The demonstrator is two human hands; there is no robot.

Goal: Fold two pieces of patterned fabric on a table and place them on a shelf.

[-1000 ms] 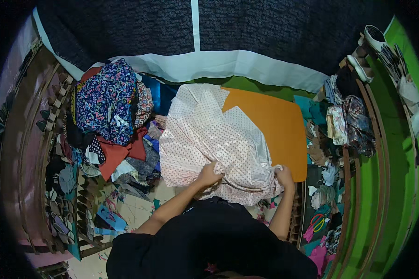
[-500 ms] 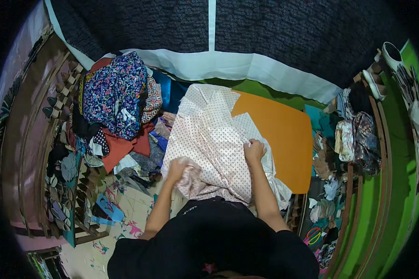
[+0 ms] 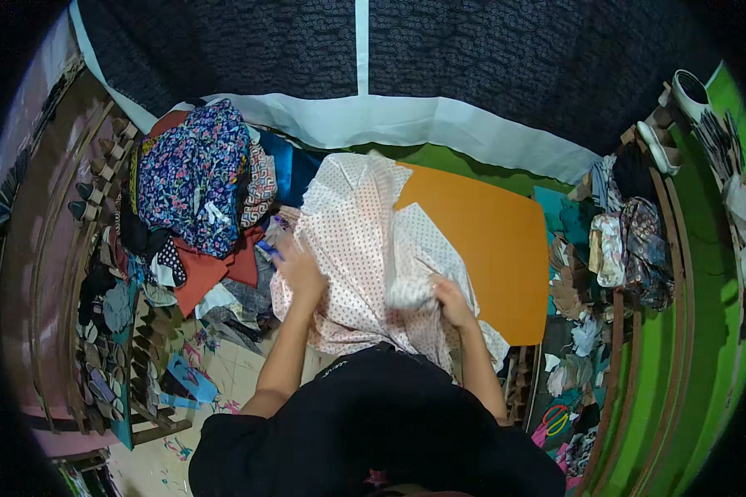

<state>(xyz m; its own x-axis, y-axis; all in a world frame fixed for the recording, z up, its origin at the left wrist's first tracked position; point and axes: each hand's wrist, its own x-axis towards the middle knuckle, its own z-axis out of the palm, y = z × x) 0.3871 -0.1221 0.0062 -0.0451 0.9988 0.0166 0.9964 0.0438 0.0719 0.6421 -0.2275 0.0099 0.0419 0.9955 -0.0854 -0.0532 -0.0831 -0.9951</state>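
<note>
A pale pink cloth with small dark dots lies loosely spread over an orange tabletop, its near part bunched against my black shirt. At its left edge is my left hand, fingers stretched out and somewhat blurred, with no cloth visibly gripped. My right hand pinches a fold of the dotted cloth near the middle, and that fold is blurred by motion. A straight-cut flap of the same cloth reaches to the right across the orange surface.
On the left rises a heap of fabrics, topped by a blue floral cloth; rust-red pieces hang below. Wooden racks with shoe forms stand at left. At right are fabric scraps, white shoes and scissors with coloured handles.
My left hand has let go of the bunched cloth and moved up and slightly left. My right hand has moved down, drawing a fold of cloth toward me and baring more orange surface.
</note>
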